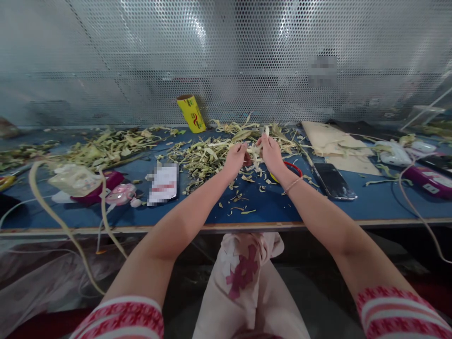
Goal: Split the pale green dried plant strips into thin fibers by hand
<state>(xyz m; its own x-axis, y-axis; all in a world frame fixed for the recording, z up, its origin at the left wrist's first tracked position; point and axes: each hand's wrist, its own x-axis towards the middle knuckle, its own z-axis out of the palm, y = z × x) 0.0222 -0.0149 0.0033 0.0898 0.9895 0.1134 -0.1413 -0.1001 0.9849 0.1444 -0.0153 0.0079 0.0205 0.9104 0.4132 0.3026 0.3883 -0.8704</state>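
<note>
Item: pale stalk pinched betw. left hand & right hand, fingers closed on it, held over scrap heap at bench centre so peelings drop there; phone kept aside.

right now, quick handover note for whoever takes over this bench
Left hand and right hand: both pinch a pale plant strip between them, above the blue table.
Trimmings pile lies just beyond and left of the hands; a red ring lies by the right wrist, a phone further right.
Done: many scraps already stripped.
Left: the strip in hand.
</note>
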